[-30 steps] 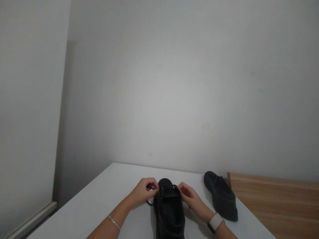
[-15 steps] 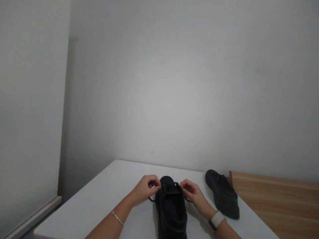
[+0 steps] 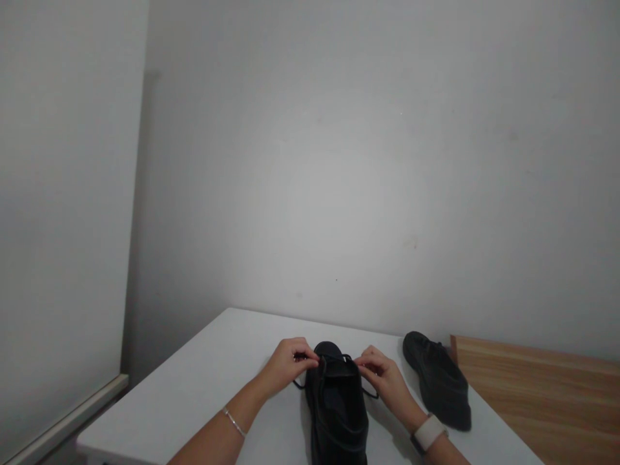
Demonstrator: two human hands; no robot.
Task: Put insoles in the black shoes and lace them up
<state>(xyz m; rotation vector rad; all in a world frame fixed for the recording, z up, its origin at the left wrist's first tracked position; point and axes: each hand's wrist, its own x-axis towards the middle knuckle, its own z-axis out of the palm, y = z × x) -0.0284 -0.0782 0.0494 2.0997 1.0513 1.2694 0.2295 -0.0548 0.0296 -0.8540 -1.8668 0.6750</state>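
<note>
One black shoe (image 3: 340,442), toe away from us, on the white table (image 3: 194,394); its lace (image 3: 371,394), pinched by our left hand (image 3: 285,367) and right hand (image 3: 386,380), either side. Second shoe (image 3: 442,385): near our right wrist.

Left hand (image 3: 287,364) and right hand (image 3: 385,378) are each pinching, roughly level; forearms (image 3: 213,431) are slanting inward from below.

a black shoe (image 3: 338,413) sits sole-down on a white table (image 3: 194,387), its toe toward the far edge, its dark opening facing up. a thin black lace (image 3: 371,394) crosses its front and curves out past both sides.
</note>
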